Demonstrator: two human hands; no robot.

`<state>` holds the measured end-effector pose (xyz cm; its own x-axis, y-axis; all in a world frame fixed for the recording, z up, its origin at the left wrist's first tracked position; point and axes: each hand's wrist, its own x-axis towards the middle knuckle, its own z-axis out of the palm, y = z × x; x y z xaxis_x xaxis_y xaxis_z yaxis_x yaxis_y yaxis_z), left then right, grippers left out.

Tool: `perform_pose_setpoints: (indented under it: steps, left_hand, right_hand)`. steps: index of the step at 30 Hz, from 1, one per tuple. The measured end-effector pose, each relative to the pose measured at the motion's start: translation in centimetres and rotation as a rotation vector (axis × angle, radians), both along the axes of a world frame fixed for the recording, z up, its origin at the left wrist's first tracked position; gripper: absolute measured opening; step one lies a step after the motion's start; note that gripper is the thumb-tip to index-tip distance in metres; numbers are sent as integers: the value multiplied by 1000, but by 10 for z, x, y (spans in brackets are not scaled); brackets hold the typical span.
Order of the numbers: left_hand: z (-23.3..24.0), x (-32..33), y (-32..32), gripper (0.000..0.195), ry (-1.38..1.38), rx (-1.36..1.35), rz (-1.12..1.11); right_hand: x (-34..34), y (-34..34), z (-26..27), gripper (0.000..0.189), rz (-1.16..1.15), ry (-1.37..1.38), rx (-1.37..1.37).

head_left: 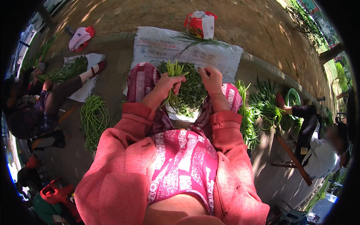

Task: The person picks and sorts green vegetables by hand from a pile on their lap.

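Observation:
My left hand (169, 84) is closed around a bunch of green leafy stems (174, 68), whose cut-looking ends point away from me. To its right, my right hand (210, 78) is raised with thumb and fingertips close together; whether it pinches anything cannot be told. Between and below the hands lies a heap of loose green leaves (191, 87) on a white woven plastic sack (227, 56) spread over the ground. A few long thin leaves (199, 40) rest on the sack's far part.
A red and white plastic bag (201, 25) stands beyond the sack. Piles of long green stems lie left (94, 121) and right (249, 121). People sit at both sides; at left, one has greens on another white sack (90, 84). A stone kerb (264, 66) crosses behind.

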<state>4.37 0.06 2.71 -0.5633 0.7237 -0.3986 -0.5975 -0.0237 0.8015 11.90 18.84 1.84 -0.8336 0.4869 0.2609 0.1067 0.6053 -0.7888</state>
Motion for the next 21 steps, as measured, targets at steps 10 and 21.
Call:
perform_pose_setpoints:
  steps: [10,21]
  left_hand:
    - [-7,0,4,21,302,-186,-16]
    - [-11,-1,5,22,363,-233,-49]
  right_hand:
    - [5,-18,5,13,330,221,139]
    - [8,-23,6,9,346,182,379]
